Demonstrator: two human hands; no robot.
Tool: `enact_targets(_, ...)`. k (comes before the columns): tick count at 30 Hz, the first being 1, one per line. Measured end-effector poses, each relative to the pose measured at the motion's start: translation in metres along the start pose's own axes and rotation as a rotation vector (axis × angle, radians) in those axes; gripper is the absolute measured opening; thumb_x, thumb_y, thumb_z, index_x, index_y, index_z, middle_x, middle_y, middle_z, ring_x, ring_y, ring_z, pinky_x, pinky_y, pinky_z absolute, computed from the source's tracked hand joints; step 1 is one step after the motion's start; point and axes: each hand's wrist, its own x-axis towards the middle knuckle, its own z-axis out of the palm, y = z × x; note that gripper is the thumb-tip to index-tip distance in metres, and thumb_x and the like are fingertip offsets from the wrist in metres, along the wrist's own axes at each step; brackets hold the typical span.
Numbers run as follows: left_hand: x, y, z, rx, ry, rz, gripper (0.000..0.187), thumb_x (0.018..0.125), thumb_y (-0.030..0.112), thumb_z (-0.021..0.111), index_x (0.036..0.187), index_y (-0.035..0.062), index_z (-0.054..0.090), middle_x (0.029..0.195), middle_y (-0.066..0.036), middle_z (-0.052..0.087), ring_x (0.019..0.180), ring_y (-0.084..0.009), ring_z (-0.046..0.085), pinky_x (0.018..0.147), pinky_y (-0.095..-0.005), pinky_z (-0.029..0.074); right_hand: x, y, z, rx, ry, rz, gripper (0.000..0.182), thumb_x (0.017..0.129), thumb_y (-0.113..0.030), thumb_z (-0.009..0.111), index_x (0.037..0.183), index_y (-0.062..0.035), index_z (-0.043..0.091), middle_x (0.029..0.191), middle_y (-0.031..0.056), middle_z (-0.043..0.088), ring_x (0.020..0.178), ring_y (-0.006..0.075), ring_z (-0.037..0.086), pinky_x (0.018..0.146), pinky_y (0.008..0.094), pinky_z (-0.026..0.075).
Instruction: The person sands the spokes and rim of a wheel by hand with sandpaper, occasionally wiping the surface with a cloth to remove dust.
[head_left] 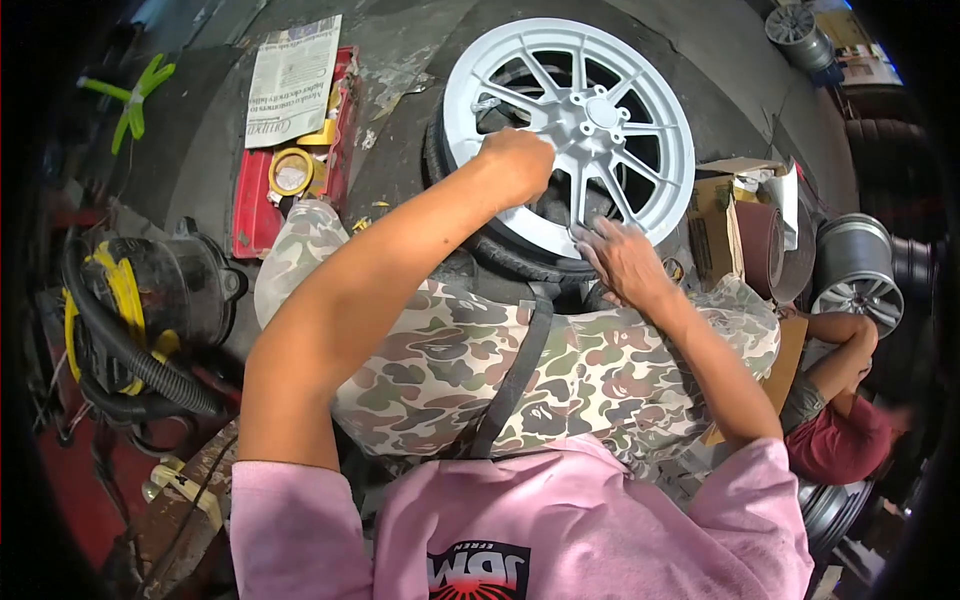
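Observation:
A light grey multi-spoke wheel rim (pixel 600 112) lies face up in front of me, resting on a black tire (pixel 500 255). My left hand (pixel 515 165) is closed into a fist over the rim's near-left spokes; what it holds, if anything, is hidden. At the near edge, my right hand (pixel 625 258) lies on the rim by the base of a spoke. Its fingers are stretched out, with pale dust on the tips, and no object shows in them.
Left of the rim stands a red tray (pixel 262 205) with a newspaper (pixel 292 80) and a tape roll (pixel 291 172). A black vacuum (pixel 180 290) is further left. At right are a cardboard box (pixel 712 225), a silver wheel (pixel 860 265) and a seated person (pixel 845 440).

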Motion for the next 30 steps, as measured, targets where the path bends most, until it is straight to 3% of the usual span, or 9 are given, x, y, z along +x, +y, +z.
enact_targets(4,0.01,0.002,0.042,0.162,0.223,-0.094,0.047,0.077,0.029,0.08,0.112,-0.0006,0.068,0.125,-0.019,0.057,0.121,-0.0358,0.054,0.098,-0.0473,0.047,0.049,0.048,0.006,-0.437,-0.037,-0.173,0.035,0.101,-0.028,0.046,0.131,-0.0141,0.057,0.116,0.0071,0.059,0.1,0.0202,0.06,0.079,0.0357,0.046)
enact_targets(6,0.012,-0.001,0.043,0.177,0.183,-0.127,0.057,0.075,0.033,0.081,0.117,-0.0023,0.064,0.13,-0.017,0.051,0.125,-0.0329,0.047,0.101,-0.0473,0.043,0.072,0.055,-0.005,-0.486,0.015,-0.081,0.037,0.097,-0.026,0.051,0.131,-0.0138,0.057,0.112,0.0046,0.059,0.097,0.0189,0.059,0.077,0.0357,0.046)
enact_targets(8,0.017,-0.007,0.046,0.261,0.281,-0.161,0.061,0.075,0.033,0.081,0.12,-0.0035,0.062,0.128,-0.016,0.051,0.124,-0.0328,0.048,0.098,-0.0475,0.044,0.073,0.05,0.003,-0.482,0.072,-0.09,0.037,0.097,-0.027,0.05,0.131,-0.0126,0.056,0.108,0.0046,0.058,0.093,0.0193,0.059,0.074,0.0358,0.047)
enact_targets(13,0.021,-0.021,0.043,0.228,0.301,-0.232,0.064,0.076,0.031,0.08,0.124,-0.0038,0.057,0.127,-0.016,0.052,0.123,-0.0318,0.049,0.098,-0.0468,0.044,0.032,0.028,0.004,-0.301,-0.08,-0.163,0.031,0.099,-0.027,0.049,0.125,-0.0121,0.059,0.109,0.0025,0.057,0.096,0.0186,0.057,0.079,0.0346,0.046)
enact_targets(17,0.024,-0.021,0.039,0.183,0.175,-0.216,0.054,0.077,0.03,0.08,0.116,-0.0034,0.064,0.12,-0.018,0.06,0.119,-0.0329,0.054,0.097,-0.0469,0.046,0.053,0.056,0.005,-0.495,0.018,-0.165,0.029,0.097,-0.027,0.05,0.121,-0.0146,0.061,0.112,0.0021,0.054,0.101,0.0174,0.056,0.085,0.0355,0.044)
enact_targets(22,0.026,-0.025,0.042,0.167,0.253,-0.188,0.037,0.08,0.026,0.077,0.103,-0.003,0.071,0.115,-0.021,0.063,0.109,-0.0348,0.062,0.09,-0.0434,0.054,0.067,0.061,-0.018,-0.591,0.021,-0.169,0.034,0.096,-0.024,0.051,0.128,-0.014,0.059,0.111,0.0014,0.053,0.106,0.016,0.052,0.088,0.0358,0.042)
enact_targets(24,0.029,-0.024,0.041,0.17,0.248,-0.195,0.036,0.08,0.025,0.076,0.103,-0.0032,0.071,0.114,-0.021,0.063,0.108,-0.0352,0.062,0.089,-0.043,0.054,0.061,0.059,-0.015,-0.521,0.118,-0.091,0.036,0.096,-0.023,0.051,0.13,-0.0143,0.058,0.111,0.0015,0.054,0.105,0.0167,0.052,0.088,0.036,0.042)
enact_targets(26,0.031,-0.023,0.04,0.184,0.233,-0.191,0.035,0.081,0.023,0.075,0.103,-0.0033,0.071,0.113,-0.022,0.063,0.106,-0.0357,0.063,0.087,-0.0427,0.055,0.061,0.058,0.0,-0.438,-0.09,-0.117,0.041,0.095,-0.029,0.054,0.133,-0.0138,0.057,0.118,0.003,0.056,0.104,0.0191,0.055,0.085,0.0336,0.045)
enact_targets(30,0.04,-0.038,0.048,0.182,0.346,-0.171,0.027,0.081,0.018,0.073,0.099,-0.0029,0.07,0.107,-0.021,0.065,0.102,-0.0352,0.065,0.085,-0.0431,0.055,0.038,0.039,0.009,-0.061,0.035,-0.115,0.032,0.097,-0.025,0.051,0.119,-0.0075,0.064,0.113,0.0115,0.062,0.096,0.0287,0.063,0.083,0.0392,0.049)
